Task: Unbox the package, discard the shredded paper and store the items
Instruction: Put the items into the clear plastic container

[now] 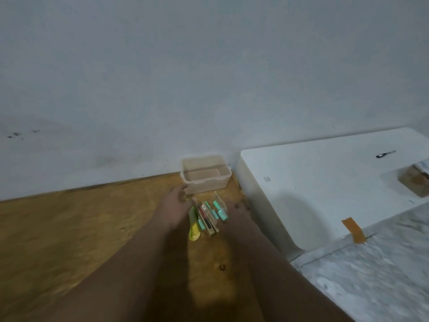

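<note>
Pale grey wall (209,66) fills the whole top half of the head view, with a few dark smudges low on the left. Below it runs the brown wooden bench (69,228).

Tight against the wall at the bench's far edge sits a clear plastic container (204,185), open at the top. Just in front of it is a bundle of small items (209,217), caught between two bare forearms that reach up from the bottom of the frame. There's a yellow-green piece (192,226) on the bundle's left edge and slim brown-and-red boxes (207,218) through the middle. Teal tubes (220,211) lie to the right, and a clear plastic piece (219,199) is at the far right corner.

The left hand (173,204) is pressed up against the bundle's left side, its tips close to the container's near corner. The right hand (238,213) flanks the other side, beside the teal tubes. It's blurry, so I cannot tell whether the fingers of either hand are grasping the bundle or just lying against it.

Off to the right is a white slab (313,194) with a strip of brown tape (352,230) at its near edge. Farther back on it lies a small dark tool (385,155), and a cardboard box (414,183) is cut off by the frame edge. Bottom right shows a grey marbled surface (371,275).
</note>
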